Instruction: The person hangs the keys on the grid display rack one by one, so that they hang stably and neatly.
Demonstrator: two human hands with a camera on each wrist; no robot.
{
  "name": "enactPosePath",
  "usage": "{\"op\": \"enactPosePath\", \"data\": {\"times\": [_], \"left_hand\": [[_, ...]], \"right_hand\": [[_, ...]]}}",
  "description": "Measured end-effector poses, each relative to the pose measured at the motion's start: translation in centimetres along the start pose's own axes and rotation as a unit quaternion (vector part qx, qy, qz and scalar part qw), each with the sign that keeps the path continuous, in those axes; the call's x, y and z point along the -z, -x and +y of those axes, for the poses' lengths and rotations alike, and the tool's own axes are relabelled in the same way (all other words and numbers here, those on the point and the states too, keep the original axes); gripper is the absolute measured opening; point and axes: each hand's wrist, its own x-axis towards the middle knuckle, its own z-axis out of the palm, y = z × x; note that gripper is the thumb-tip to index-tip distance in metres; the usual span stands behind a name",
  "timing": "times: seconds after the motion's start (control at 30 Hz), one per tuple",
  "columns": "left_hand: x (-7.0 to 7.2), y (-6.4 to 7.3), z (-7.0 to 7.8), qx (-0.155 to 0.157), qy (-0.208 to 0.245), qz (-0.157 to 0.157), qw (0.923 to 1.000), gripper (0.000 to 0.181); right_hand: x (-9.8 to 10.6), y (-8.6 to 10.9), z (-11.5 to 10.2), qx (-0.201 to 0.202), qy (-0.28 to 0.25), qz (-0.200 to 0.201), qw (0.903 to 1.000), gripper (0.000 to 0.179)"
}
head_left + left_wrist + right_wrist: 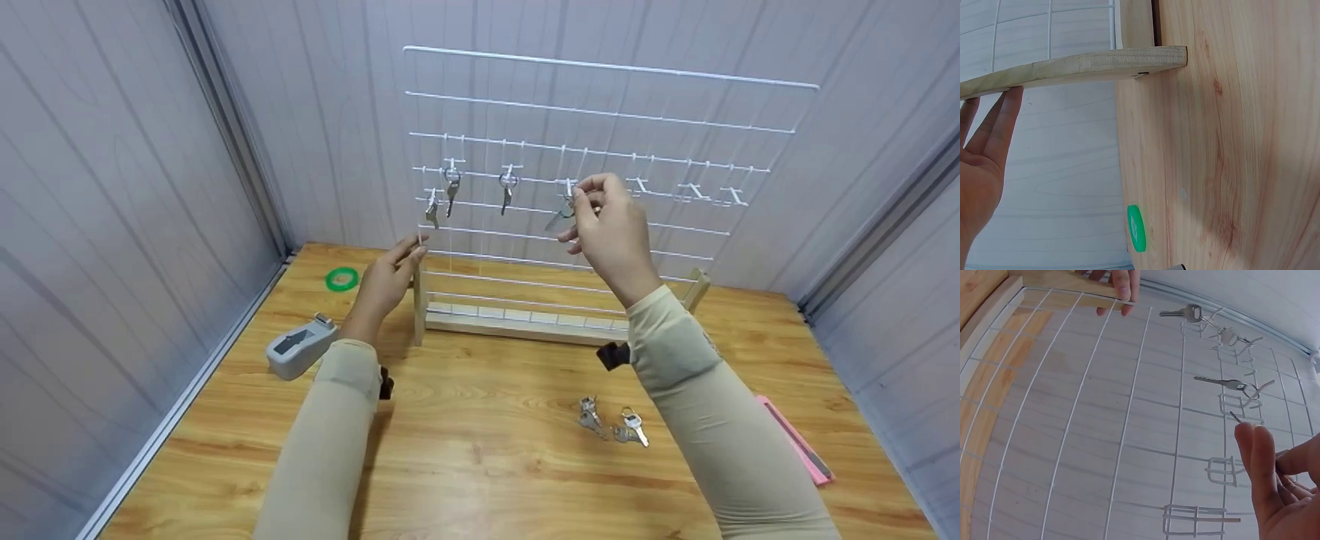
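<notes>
A white wire grid rack (pixel 611 66) stands on a wooden base (pixel 525 324). Keys hang on its left hooks: one low at the edge (pixel 432 210), one above it (pixel 451 187) and one further right (pixel 507 191). My right hand (pixel 615 229) pinches a key (pixel 559 219) at the hook beside them. In the right wrist view its fingers cover most of that key, and only a tip shows. My left hand (pixel 386 281) grips the rack's wooden side post (pixel 1084 66), thumb on one side and fingers on the other.
Two small bunches of keys lie on the table (pixel 480 480), one left (pixel 590 421) and one right (pixel 634 426). A grey tape dispenser (pixel 300 349) and a green tape roll (pixel 341 279) lie left. Bare hooks (pixel 691 192) are at right. A pink flat object (pixel 799 442) lies by my right forearm.
</notes>
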Motion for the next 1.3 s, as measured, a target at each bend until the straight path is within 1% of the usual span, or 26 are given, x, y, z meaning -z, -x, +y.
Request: {"op": "enactPosePath", "data": {"times": [0.2, 0.3, 0.47, 0.6, 0.8, 0.97, 1.1, 1.17, 1.3], "left_hand": [[-0.1, -0.1, -0.1, 0.008, 0.009, -0.003, 0.9999, 0.057], [-0.2, -0.2, -0.2, 0.012, 0.012, -0.003, 0.9999, 0.056], [-0.3, -0.2, -0.1, 0.016, 0.011, -0.003, 0.9998, 0.057], [-0.3, -0.1, -0.2, 0.017, 0.010, -0.002, 0.9998, 0.057], [-0.1, -0.1, -0.3, 0.009, 0.014, -0.003, 0.9999, 0.057], [-0.1, -0.2, -0.3, 0.004, 0.008, -0.007, 0.9999, 0.056], [0.0, -0.1, -0.4, 0.002, 0.008, -0.008, 0.9999, 0.055], [0.0, -0.1, -0.4, -0.001, 0.010, -0.007, 0.9999, 0.055], [0.0, -0.1, -0.3, -0.009, 0.013, -0.002, 0.9999, 0.055]], "right_hand": [[-0.4, -0.3, 0.2, -0.014, 0.011, -0.007, 0.9998, 0.021], [-0.3, -0.3, 0.4, -0.013, 0.015, -0.009, 0.9998, 0.022], [0.3, 0.1, 0.5, -0.005, 0.033, -0.005, 0.9994, 0.024], [1.2, 0.9, 0.1, -0.002, 0.015, 0.002, 0.9999, 0.025], [3.2, 3.4, -1.0, 0.009, -0.039, 0.008, 0.9992, 0.030], [4.9, 6.2, -1.0, 0.015, -0.037, 0.005, 0.9992, 0.032], [6.0, 8.1, 0.0, 0.011, -0.024, 0.004, 0.9996, 0.031], [6.3, 8.9, 0.8, 0.007, -0.019, 0.000, 0.9998, 0.030], [6.6, 10.2, 3.3, -0.016, -0.008, -0.027, 0.9995, 0.026]]}}
